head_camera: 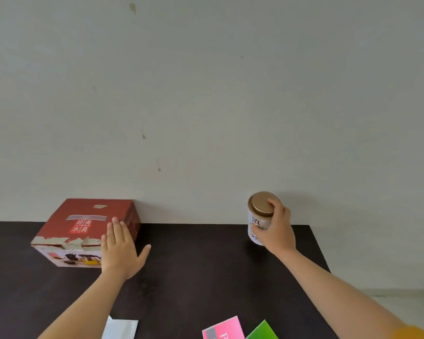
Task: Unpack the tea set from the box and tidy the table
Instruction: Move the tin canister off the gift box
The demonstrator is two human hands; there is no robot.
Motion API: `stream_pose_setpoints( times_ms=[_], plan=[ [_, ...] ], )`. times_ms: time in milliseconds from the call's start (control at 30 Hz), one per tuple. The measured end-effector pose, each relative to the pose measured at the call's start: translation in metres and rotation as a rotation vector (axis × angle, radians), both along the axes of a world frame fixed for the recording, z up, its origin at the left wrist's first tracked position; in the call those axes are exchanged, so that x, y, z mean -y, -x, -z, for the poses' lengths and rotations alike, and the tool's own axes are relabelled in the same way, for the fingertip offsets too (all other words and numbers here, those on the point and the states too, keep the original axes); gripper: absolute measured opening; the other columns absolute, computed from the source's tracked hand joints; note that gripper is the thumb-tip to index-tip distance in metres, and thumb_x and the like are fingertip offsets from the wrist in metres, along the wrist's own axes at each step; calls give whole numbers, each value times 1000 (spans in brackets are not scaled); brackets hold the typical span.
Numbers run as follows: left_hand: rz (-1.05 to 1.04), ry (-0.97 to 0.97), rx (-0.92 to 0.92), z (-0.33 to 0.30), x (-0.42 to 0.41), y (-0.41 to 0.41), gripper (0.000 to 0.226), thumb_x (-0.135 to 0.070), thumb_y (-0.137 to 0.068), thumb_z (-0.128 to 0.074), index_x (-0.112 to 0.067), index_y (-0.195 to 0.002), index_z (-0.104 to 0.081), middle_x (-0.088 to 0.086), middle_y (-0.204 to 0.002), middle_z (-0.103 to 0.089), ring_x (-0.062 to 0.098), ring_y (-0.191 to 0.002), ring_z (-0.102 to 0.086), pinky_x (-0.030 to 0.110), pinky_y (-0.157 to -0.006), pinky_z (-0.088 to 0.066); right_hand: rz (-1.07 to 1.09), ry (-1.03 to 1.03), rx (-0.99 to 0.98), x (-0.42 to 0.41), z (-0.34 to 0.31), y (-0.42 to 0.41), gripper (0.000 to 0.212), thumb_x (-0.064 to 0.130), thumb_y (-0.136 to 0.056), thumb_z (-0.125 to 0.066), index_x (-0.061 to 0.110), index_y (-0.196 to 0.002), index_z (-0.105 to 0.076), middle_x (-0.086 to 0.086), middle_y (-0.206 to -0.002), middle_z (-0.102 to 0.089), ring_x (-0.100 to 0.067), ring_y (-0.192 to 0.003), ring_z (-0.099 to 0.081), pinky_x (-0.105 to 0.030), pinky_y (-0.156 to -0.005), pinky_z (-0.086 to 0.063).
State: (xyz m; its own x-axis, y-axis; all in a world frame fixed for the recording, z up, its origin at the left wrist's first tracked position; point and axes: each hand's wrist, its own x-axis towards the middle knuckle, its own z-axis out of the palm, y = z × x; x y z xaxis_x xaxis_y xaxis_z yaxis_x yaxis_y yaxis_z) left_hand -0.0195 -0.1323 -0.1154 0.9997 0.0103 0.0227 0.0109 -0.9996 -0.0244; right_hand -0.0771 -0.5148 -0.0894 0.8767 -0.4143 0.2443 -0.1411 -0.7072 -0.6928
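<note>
Hands are stretched out over the dark tabletop (194, 265), arms nearly straight. The left hand (119, 250) lies flat, fingers released and spread, its palm against the near right corner of the red tea set box (83, 228), which sits closed by the wall. The right hand (277, 228) wraps its fingers around a white tin (257, 221) with a gold lid, tilted and perhaps lifted slightly. Coloured cards (224, 329) lie at the near edge.

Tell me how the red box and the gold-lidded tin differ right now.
The red box is squarish cardboard; the tin is a white cylinder with a gold lid. The box sits by the open left hand; the tin is gripped by the right hand. Both are at the table's far edge.
</note>
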Motion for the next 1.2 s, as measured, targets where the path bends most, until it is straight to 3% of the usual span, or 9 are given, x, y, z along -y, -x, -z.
stream_pose_setpoints(
  times_ms=[300, 700, 800, 1000, 1200],
  plan=[
    [-25, -40, 35, 13, 4, -4, 113, -77, -75, -37, 6, -147, -10, 24, -157, -4, 40, -145, -4, 52, -115, -12, 125, -24, -66, 74, 41, 0, 87, 18, -65, -84, 29, -131, -28, -13, -132, -34, -35, -104, -57, -38, -75, -52],
    [-36, -49, 32, 16, 5, -6, 119, -81, -71, -39, 6, -147, -11, 24, -157, -4, 40, -145, -5, 53, -115, -10, 167, 6, -115, 81, 47, 6, 94, 24, -66, -85, 29, -136, -22, -14, -144, -24, -40, -118, -51, -48, -81, -55],
    [-34, -22, 25, 10, 8, -4, 120, -83, -70, -37, 5, -148, -10, 23, -157, -4, 39, -145, -4, 52, -116, -10, 186, 72, -184, 74, 36, 11, 97, 30, -67, -84, 26, -140, -20, -22, -150, -15, -45, -128, -40, -53, -92, -50],
    [28, 65, -8, -12, 5, 0, 117, -85, -72, -29, 2, -148, -10, 21, -158, -5, 36, -146, -5, 45, -118, -15, 140, 336, -215, 32, 7, 14, 86, 42, -74, -78, 16, -142, -31, -30, -142, -29, -46, -133, -30, -52, -104, -40],
    [107, 312, -163, -40, -17, -10, 101, -77, -81, -33, -3, -148, -21, 17, -158, -12, 34, -145, -13, 44, -117, -17, -4, 359, -212, -71, -28, 5, 80, 41, -89, -61, 21, -150, -13, -24, -158, 1, -43, -146, -2, -49, -117, -18]
  ],
)
